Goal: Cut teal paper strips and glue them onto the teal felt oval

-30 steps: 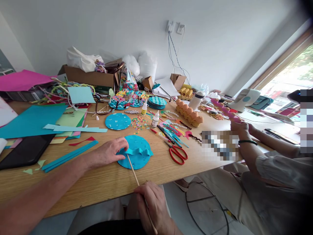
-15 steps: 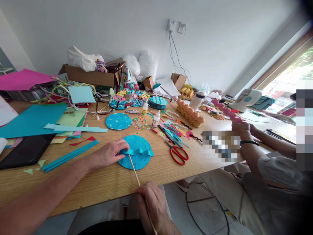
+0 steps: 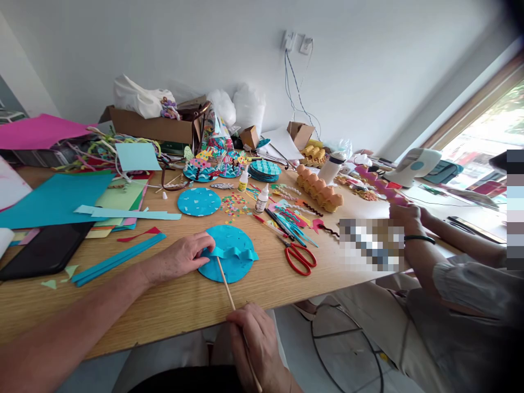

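A round blue disc (image 3: 229, 273) lies near the table's front edge, with a wavy blue paper strip (image 3: 235, 254) across its middle. The fingers of my left hand (image 3: 186, 254) are closed on the strip's left end, at the disc's left side. My right hand (image 3: 256, 341) is wrapped round a thin wooden stick (image 3: 227, 286) just off the table edge. The stick's far tip touches the strip from below, close to my left fingertips. Flat blue strips (image 3: 118, 259) rest left of my left hand.
Red-handled scissors (image 3: 300, 258), pens, glue bottles (image 3: 262, 200) and confetti lie beyond and right of the disc. Another blue disc (image 3: 198, 202) sits behind it. Coloured paper (image 3: 53, 199) and a black phone (image 3: 45, 251) are at left. Another person's hands (image 3: 405, 218) are at right.
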{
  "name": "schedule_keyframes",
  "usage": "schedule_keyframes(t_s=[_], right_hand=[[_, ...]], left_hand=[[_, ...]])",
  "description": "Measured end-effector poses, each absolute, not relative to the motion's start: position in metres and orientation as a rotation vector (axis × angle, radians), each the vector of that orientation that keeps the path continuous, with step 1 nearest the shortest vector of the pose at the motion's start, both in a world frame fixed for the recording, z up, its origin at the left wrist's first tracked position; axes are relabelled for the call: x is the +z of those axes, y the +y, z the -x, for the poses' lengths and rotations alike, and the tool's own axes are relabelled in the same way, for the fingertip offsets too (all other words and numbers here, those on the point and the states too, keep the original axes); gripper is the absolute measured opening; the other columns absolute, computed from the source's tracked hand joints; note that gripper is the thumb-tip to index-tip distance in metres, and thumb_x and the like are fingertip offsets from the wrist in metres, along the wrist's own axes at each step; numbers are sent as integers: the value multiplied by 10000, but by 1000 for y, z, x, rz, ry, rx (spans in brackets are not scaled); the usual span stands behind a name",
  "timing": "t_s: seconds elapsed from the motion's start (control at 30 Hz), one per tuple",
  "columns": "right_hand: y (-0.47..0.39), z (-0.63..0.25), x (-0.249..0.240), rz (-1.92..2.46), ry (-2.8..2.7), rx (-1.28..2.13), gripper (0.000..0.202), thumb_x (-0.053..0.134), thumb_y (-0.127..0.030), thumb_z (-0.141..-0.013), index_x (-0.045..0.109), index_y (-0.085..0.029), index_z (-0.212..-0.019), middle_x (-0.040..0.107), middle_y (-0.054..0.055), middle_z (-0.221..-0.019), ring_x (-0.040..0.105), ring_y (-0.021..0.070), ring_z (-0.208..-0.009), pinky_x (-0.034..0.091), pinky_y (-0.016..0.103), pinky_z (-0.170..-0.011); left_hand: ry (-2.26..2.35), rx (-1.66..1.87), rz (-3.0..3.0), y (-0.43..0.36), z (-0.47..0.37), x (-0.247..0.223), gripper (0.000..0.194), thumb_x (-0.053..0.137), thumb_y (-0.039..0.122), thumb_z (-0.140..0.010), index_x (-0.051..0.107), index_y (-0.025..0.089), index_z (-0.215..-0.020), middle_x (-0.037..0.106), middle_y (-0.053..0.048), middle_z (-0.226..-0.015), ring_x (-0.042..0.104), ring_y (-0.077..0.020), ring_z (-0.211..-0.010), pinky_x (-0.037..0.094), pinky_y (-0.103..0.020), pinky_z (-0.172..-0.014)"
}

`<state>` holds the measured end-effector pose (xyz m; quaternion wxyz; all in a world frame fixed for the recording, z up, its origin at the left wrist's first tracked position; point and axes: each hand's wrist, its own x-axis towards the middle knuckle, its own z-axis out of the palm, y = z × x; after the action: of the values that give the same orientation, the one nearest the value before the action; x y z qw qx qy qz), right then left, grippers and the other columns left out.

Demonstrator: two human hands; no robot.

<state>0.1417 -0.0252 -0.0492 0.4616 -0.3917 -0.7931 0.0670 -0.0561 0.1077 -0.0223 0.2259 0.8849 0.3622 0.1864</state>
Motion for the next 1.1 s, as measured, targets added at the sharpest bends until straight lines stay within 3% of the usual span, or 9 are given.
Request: schedule_keyframes(t_s=[0.77, 1.1], right_hand=[[-23, -138, -53, 920, -1928, 94, 178, 403, -8, -778, 493, -156, -819, 533, 32, -614, 455, 128, -551, 343, 246, -501], [-33, -146, -43, 905, -1938, 97, 192, 418, 1, -764, 491, -162, -835, 526, 19, -631, 480, 124, -576, 388, 246, -533]], left_hand=[[878, 506, -2510, 109, 57, -22, 137, 453, 156, -841, 545, 177, -941, 519, -22, -905, 514, -130, -758, 390, -217, -656], [900, 450, -2541, 109, 55, -21, 120, 460, 185, -843, 567, 164, -894, 530, -37, -894, 527, -151, -767, 405, -243, -686]])
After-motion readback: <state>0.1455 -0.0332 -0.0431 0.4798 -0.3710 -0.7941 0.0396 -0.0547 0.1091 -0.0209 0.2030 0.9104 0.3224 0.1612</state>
